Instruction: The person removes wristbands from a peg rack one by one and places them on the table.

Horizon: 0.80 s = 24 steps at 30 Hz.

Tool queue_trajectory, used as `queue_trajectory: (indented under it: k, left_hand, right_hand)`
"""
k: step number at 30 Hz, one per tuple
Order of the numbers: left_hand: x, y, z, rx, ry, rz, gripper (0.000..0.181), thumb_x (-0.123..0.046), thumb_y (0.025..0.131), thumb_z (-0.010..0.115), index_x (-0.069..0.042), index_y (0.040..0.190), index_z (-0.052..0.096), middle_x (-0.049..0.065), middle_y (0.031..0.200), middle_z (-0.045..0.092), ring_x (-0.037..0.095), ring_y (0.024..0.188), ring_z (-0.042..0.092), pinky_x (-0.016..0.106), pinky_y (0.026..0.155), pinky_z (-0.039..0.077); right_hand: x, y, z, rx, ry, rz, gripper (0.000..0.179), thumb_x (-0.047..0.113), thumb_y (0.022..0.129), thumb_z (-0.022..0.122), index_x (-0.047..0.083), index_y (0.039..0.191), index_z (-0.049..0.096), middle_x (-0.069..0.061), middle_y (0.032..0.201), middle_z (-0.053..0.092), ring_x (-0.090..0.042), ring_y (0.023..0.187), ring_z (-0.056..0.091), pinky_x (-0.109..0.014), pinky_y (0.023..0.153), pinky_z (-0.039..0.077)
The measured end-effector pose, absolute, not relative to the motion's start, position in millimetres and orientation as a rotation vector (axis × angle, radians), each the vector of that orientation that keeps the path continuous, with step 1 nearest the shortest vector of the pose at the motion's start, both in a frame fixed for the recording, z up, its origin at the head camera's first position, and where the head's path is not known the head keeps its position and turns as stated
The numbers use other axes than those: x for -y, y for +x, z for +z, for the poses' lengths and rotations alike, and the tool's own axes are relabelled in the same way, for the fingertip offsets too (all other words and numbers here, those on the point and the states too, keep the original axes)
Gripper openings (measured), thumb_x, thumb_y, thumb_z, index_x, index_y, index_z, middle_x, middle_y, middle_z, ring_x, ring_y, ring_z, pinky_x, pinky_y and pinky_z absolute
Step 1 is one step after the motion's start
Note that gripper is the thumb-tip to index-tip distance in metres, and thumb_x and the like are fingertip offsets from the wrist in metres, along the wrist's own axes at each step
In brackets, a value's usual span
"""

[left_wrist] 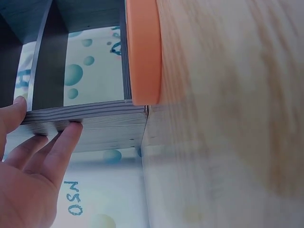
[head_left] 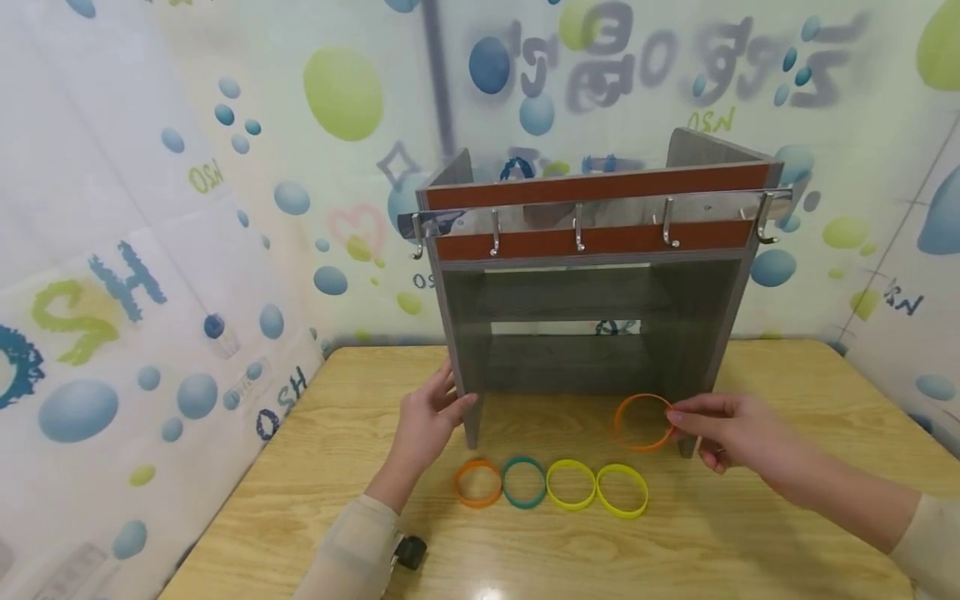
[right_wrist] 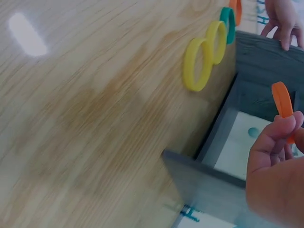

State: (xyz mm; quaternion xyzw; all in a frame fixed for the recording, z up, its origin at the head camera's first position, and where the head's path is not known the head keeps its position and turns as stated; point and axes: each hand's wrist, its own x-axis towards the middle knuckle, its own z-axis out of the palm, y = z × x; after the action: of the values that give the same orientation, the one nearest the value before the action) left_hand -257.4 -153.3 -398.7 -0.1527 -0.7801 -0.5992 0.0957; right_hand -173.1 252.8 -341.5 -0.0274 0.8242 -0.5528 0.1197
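Observation:
In the head view, my right hand [head_left: 738,433] pinches an orange wristband [head_left: 647,422] by its right edge, between thumb and fingers. The band is in front of the grey shelf's lower right part, above the table. My left hand [head_left: 431,417] holds the left side panel [head_left: 463,358] of the shelf, thumb at the front edge and fingers on the outer face. On the table in front of the shelf lie a second orange band [head_left: 477,504], a green band [head_left: 524,505] and two yellow bands [head_left: 572,507], side by side in a row.
A metal rail with several hooks [head_left: 578,229] runs across the shelf's red-brown front board [head_left: 600,185]. The shelf stands on a wood-grain table [head_left: 315,467]. A patterned backdrop [head_left: 247,192] surrounds the table's back and sides. A small black object [head_left: 410,552] is at the left sleeve.

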Motion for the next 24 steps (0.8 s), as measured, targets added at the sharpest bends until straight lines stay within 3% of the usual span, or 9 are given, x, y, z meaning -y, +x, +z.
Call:
queue_trajectory:
  k: [5, 13, 24]
  left_hand:
    - [153, -257, -397, 2.304, -0.467, -1.76, 0.076, -0.003, 0.096, 0.077, -0.027, 0.162, 0.048, 0.016, 0.152, 0.061, 0.041, 0.128, 0.069, 0.045, 0.086, 0.067]
    - [152, -255, -397, 2.306, -0.489, -1.758, 0.076, -0.004, 0.097, 0.076, -0.029, 0.162, 0.046, 0.016, 0.153, 0.06, 0.041, 0.128, 0.069, 0.044, 0.085, 0.068]
    - [152, -255, -397, 2.304, -0.497, -1.73, 0.076, -0.004, 0.098, 0.076, -0.029, 0.163, 0.046, 0.018, 0.152, 0.061, 0.041, 0.126, 0.07, 0.044, 0.084, 0.068]
  right_hand:
    - [-271, -170, -346, -2.433, -0.062, -1.566, 0.045, 0.028, 0.11, 0.062, -0.008, 0.135, 0.065, 0.005, 0.099, 0.075, -0.012, 0.061, 0.054, -0.031, 0.058, 0.051]
    - [-287, -166, -365, -2.416, 0.019, -1.524, 0.046, 0.029, 0.111, 0.059, -0.01, 0.136, 0.064, 0.005, 0.104, 0.075, -0.011, 0.063, 0.055, -0.028, 0.058, 0.049]
    - [-294, -161, -399, -2.329, 0.017, -1.55, 0.048, 0.023, 0.11, 0.061, -0.018, 0.135, 0.06, 0.006, 0.092, 0.078, -0.007, 0.058, 0.056, -0.024, 0.055, 0.051]
